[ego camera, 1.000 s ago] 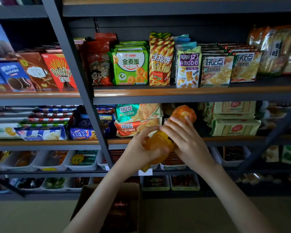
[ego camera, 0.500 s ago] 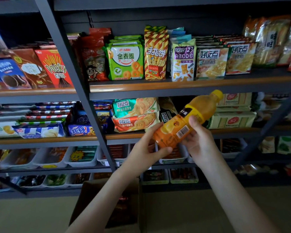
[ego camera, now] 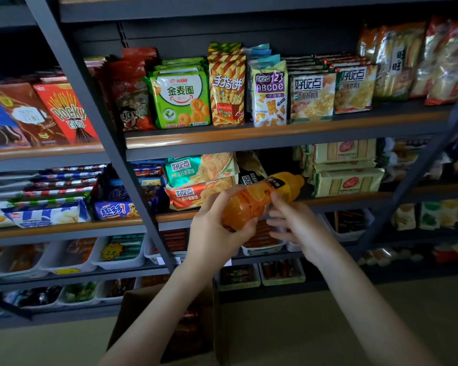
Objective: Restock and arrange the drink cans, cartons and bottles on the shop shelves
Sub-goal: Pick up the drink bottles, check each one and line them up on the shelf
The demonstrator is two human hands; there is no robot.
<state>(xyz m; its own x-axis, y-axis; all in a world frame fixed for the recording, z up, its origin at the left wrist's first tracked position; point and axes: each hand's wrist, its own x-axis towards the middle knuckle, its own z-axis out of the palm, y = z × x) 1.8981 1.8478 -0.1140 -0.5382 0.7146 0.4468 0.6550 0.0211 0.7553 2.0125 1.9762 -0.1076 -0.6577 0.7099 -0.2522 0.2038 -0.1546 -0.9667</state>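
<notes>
One drink is being shelved: a clear plastic bottle of orange juice with a yellow cap [ego camera: 259, 199] is held in the air just in front of the middle shelf with the wooden front edge [ego camera: 354, 198]. It is tilted almost flat, with its cap pointing right and far.

The left hand [ego camera: 217, 228] is wrapped round the bottle's base. The right hand [ego camera: 299, 225] is just to its right, fingers loosely spread, with only the upper fingertips against the bottle's side.

The cap points at a dark gap on that shelf, between a dark snack packet [ego camera: 249, 175] and a stack of pale green packets [ego camera: 347, 180]. That gap is probably where the bottle is meant to go.

The next move would be to turn the bottle upright, then slide it into the gap without knocking either neighbour. A brown cardboard box [ego camera: 138, 313] sits on the floor near the person, its contents too dark to make out.
</notes>
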